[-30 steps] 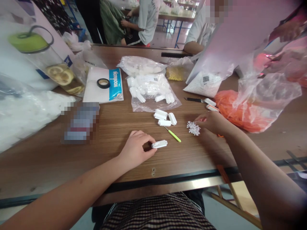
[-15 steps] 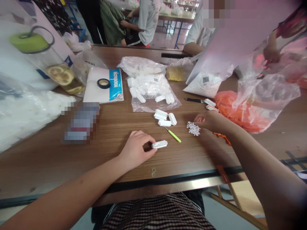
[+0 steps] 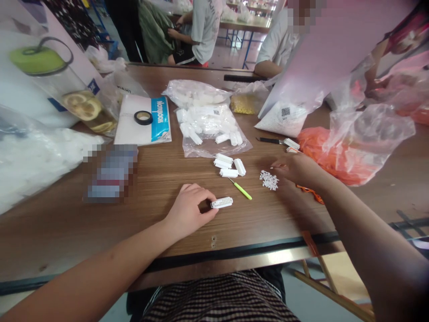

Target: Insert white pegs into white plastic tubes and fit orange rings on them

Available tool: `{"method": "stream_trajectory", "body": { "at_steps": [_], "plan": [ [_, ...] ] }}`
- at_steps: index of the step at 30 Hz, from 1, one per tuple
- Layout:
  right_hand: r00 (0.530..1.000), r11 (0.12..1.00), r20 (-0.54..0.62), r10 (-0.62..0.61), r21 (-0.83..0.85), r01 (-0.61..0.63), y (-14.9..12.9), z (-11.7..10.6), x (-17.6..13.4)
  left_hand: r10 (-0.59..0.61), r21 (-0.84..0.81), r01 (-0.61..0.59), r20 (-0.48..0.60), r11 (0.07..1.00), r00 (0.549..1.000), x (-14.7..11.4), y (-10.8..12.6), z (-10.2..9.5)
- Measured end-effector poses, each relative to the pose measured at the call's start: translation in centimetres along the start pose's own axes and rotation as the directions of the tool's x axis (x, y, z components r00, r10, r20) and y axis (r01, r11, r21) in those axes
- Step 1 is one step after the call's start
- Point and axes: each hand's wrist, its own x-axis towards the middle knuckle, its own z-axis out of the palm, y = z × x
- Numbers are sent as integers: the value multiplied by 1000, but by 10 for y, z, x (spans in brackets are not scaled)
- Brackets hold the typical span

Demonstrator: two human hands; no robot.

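Observation:
My left hand (image 3: 192,206) rests on the table, thumb and fingers closed on one end of a white connector housing (image 3: 221,203) whose face has rows of small holes. My right hand (image 3: 293,169) hovers just above and right of a pile of tiny white plugs (image 3: 269,180). One small white plug (image 3: 271,167) shows at its pinched fingertips. Between the hands lies a hooked tool with a bright green handle (image 3: 242,190). Several more white connector housings (image 3: 229,172) are grouped behind that tool.
Behind is a clear bag of white housings (image 3: 214,120). On the right are a knife (image 3: 271,140), an orange bundle in plastic (image 3: 326,154) and orange strands (image 3: 310,193). On the left are a phone (image 3: 112,172), black tape (image 3: 143,117) on a notebook (image 3: 161,118), and a bottle (image 3: 80,105).
My right hand has lifted slightly off the pile, and a small white plug now shows at its fingertips. My left hand still holds the connector housing in the same place.

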Motion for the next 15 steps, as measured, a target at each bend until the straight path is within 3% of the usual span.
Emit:
{"method": "stream_trajectory", "body": {
  "at_steps": [7, 15],
  "plan": [
    [983, 979, -18, 182, 98, -180, 3, 14, -6, 3, -2, -3, -6, 1000, 1000, -1, -2, 1],
    [959, 962, -81, 273, 28, -272, -7, 23, -7, 10, -2, -10, -4, 1000, 1000, 0, -1, 0]
  ]
}}
